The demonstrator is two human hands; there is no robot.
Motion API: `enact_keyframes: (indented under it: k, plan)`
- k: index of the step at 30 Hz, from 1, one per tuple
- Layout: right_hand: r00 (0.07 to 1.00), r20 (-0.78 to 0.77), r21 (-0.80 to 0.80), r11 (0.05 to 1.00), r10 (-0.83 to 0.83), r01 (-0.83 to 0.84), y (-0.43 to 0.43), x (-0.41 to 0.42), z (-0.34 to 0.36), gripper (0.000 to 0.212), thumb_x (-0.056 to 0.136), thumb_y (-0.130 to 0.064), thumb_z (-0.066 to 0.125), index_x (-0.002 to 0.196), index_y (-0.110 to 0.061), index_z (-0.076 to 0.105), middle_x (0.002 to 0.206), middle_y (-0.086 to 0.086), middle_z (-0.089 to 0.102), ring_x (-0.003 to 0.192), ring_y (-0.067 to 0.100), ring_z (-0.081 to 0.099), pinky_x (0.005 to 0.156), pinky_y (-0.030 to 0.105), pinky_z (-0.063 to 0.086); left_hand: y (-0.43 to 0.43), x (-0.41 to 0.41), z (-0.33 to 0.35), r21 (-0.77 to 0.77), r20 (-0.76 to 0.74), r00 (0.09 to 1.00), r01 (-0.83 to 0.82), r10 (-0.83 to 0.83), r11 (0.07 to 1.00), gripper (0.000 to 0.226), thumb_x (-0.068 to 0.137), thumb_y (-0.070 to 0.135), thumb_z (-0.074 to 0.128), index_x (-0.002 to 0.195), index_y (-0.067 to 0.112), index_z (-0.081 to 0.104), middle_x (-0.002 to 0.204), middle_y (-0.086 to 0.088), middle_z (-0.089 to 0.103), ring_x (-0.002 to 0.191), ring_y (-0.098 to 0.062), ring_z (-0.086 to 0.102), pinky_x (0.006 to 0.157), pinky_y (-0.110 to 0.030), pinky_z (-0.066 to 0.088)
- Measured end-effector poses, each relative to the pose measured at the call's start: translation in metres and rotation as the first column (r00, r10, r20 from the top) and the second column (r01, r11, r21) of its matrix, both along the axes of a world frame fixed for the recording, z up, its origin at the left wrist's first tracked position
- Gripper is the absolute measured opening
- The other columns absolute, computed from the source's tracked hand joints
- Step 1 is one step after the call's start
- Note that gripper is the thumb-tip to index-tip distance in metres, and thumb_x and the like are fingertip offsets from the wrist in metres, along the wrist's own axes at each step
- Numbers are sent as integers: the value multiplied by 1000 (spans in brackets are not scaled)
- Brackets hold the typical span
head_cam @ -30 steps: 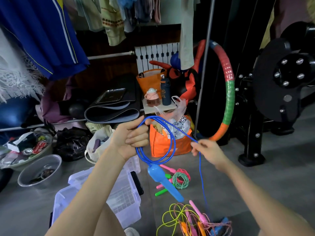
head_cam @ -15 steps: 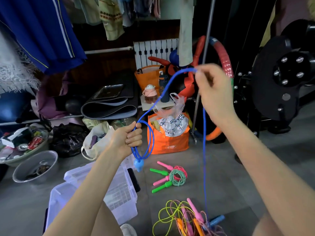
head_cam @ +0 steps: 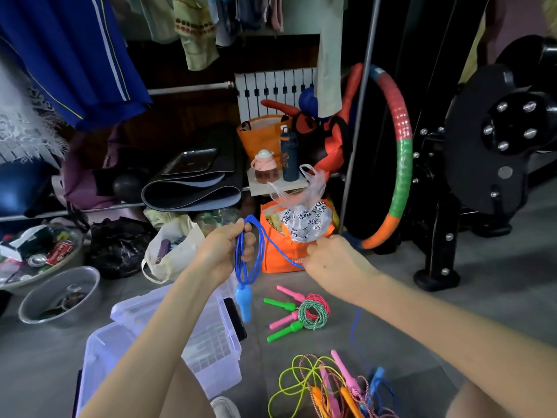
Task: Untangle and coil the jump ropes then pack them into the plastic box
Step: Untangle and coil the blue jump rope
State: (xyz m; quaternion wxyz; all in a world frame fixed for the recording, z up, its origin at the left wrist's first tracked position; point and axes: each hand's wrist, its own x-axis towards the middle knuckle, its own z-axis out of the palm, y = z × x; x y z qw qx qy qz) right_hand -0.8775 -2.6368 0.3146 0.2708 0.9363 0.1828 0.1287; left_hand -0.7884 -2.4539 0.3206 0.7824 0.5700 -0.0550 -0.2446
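Left hand (head_cam: 224, 251) grip around thin blue rope (head_cam: 251, 254) loops, right hand (head_cam: 331, 260) pinching its strand

The dark bottle (head_cam: 288, 159) carries pale lettering too small to read; the white bag (head_cam: 304, 220) shows dark printed letters, possibly "Del", otherwise illegible.

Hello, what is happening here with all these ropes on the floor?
A person is coiling a blue jump rope. The left hand holds the loops, one handle hanging below; the right hand feeds in more rope. A pink and green pair lies coiled on the floor. A tangled pile waits nearer the person. The plastic box appears to hold no ropes yet.
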Motion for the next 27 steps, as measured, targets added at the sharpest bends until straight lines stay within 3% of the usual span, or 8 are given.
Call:
enact_keyframes:
  k: [5, 10, 14, 17, 19, 22, 24, 27]
  plan:
    - [993, -61, 115, 989, 103, -95, 10, -8, 9, 33, 30, -30, 86, 44, -24, 58, 51, -6, 51, 47, 14, 52, 43, 21, 22, -4, -8, 2, 163, 95, 995, 16, -32, 987, 33, 103, 22, 29, 79, 7, 46, 57, -8, 66, 54, -24, 68, 51, -28, 57]
    - [982, -37, 275, 947, 185, -168, 11, -2, 11, 34, 38, -28, 91, 49, -22, 59, 52, -3, 49, 47, 18, 52, 38, 18, 26, -11, -16, 5, 67, 104, 994, 22, -28, 998, 35, 103, 21, 26, 76, 7, 42, 61, -15, 68, 61, -28, 70, 60, -37, 58]
    - [970, 20, 410, 883, 243, -230, 16, 6, 18, 30, 55, -33, 87, 49, -19, 62, 49, -1, 50, 46, 19, 54, 39, 16, 34, -17, -20, 8, -2, 95, 995, -5, 5, 1000, 35, 104, 23, 24, 78, 7, 41, 59, -15, 67, 58, -29, 70, 53, -33, 58]
    - [975, -112, 487, 866, 193, -116, 20, 9, 29, 23, 84, -28, 64, 78, -7, 70, 75, 11, 63, 78, 29, 60, 66, 34, 48, -22, -23, 10, 33, 139, 989, -53, 48, 998, 34, 104, 25, 23, 79, 8, 40, 56, -10, 67, 50, -23, 67, 46, -28, 54]
    - [962, -227, 562, 827, 152, 2, 22, 9, 37, 25, 91, -27, 55, 96, -6, 68, 91, 12, 64, 93, 29, 55, 80, 38, 43, -25, -23, 10, 75, 207, 976, -87, 70, 993, 33, 104, 25, 23, 81, 9, 39, 54, -7, 66, 45, -18, 63, 44, -26, 51]
    - [954, -242, 737, 673, 177, 62, 24, 4, 44, 16, 85, -17, 62, 96, -8, 56, 73, 1, 54, 74, 22, 48, 60, 25, 32, -28, -24, 7, 189, 350, 935, -127, 54, 974, 35, 104, 23, 24, 78, 8, 42, 50, 0, 62, 43, -11, 58, 44, -23, 48]
    - [945, -258, 800, 593, 199, 94, 23, 1, 46, 24, 81, -10, 63, 95, -12, 43, 68, -4, 46, 64, 17, 42, 54, 26, 28, -30, -24, 5, 305, 449, 893, -175, 21, 936, 36, 103, 24, 26, 75, 9, 45, 51, 4, 57, 44, -8, 53, 45, -21, 43]
    - [942, -261, 800, 594, 211, 89, 19, -2, 52, 29, 77, 3, 53, 96, -11, 36, 70, -3, 44, 58, 6, 39, 51, 21, 30, -34, -24, 3, 377, 491, 869, -147, -63, 914, 33, 102, 20, 27, 79, 4, 44, 50, -4, 50, 39, -14, 45, 39, -22, 35]
